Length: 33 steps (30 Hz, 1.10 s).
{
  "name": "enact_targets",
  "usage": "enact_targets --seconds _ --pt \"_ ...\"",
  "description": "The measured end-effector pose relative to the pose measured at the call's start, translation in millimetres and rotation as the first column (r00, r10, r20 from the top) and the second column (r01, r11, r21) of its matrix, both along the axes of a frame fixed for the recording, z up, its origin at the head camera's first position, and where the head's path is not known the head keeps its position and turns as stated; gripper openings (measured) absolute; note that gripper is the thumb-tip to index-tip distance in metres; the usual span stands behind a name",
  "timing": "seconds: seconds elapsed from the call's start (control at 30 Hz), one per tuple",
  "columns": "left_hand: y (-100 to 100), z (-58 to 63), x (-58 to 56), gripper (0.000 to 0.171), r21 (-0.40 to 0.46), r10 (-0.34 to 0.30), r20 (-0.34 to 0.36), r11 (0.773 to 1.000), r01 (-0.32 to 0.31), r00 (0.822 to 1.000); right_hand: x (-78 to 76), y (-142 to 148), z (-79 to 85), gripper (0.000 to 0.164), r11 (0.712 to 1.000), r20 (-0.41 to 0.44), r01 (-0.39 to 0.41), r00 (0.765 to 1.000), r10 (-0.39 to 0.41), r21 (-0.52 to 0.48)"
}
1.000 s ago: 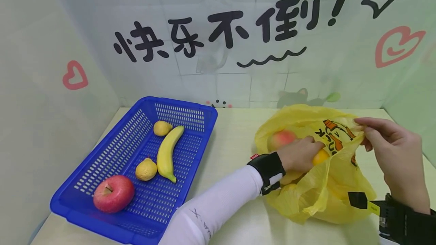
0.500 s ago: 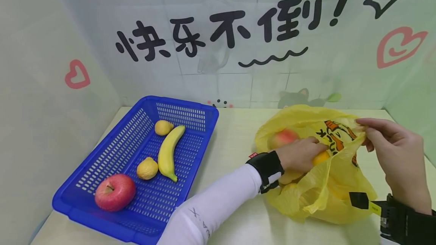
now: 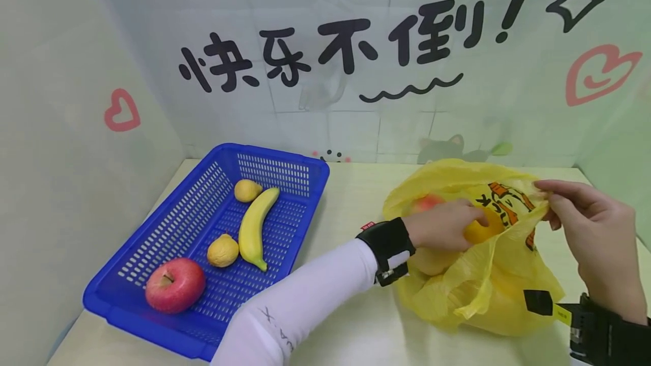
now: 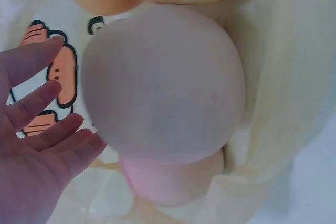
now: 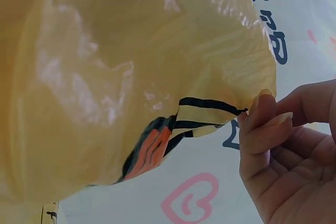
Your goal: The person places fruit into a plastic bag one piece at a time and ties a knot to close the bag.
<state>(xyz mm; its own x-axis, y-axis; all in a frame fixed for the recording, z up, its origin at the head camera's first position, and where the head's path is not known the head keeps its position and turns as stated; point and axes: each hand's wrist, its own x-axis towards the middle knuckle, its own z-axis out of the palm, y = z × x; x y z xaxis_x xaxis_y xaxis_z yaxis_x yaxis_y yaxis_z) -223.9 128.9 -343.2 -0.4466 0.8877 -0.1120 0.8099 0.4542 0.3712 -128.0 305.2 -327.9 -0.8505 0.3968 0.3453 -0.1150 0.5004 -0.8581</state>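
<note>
A yellow plastic bag (image 3: 488,292) with a printed cartoon stands at the right, its mouth spread. My right hand (image 3: 592,213) pinches the bag's rim between thumb and fingers, and the right wrist view shows that hand (image 5: 294,145) at the rim's edge. Inside the mouth is my left hand (image 3: 447,225), close to an orange-coloured fruit (image 3: 480,232). In the left wrist view, the left hand (image 4: 47,135) has its fingers spread, beside a large pale round fruit (image 4: 163,87); whether they touch is unclear. A pinkish fruit (image 4: 168,182) lies partly hidden below it.
At the left sits a blue plastic basket (image 3: 147,329). It holds a red apple (image 3: 175,285), a banana (image 3: 257,225) and two small yellow lemon-like fruits, one near (image 3: 222,251) and one far (image 3: 247,190). A printed backdrop (image 3: 305,129) closes off the table's rear.
Inside the bag my left hand has shifted slightly up and left, showing more of the orange-coloured fruit and covering more of the reddish one. The right hand keeps its pinch on the rim.
</note>
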Motion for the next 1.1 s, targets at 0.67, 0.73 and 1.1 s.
enact_targets --seconds 0.67,0.73,1.1 --pt "-88.4 71.3 -1.7 0.033 0.139 0.141 0.064 0.979 -0.149 0.988 -2.2 0.9 -1.5 0.025 1.0 0.009 0.0 1.0 0.0 0.008" --pt "-99.7 74.1 -5.0 0.033 0.155 0.16 0.067 0.973 -0.168 0.985 -2.2 0.3 -1.7 0.025 1.0 0.012 -0.001 1.0 0.001 0.011" --pt "-164.2 75.7 -19.6 0.034 0.156 0.366 0.058 0.916 -0.371 0.929 -2.7 -0.4 -2.7 0.025 1.0 0.029 -0.009 1.0 0.009 0.004"
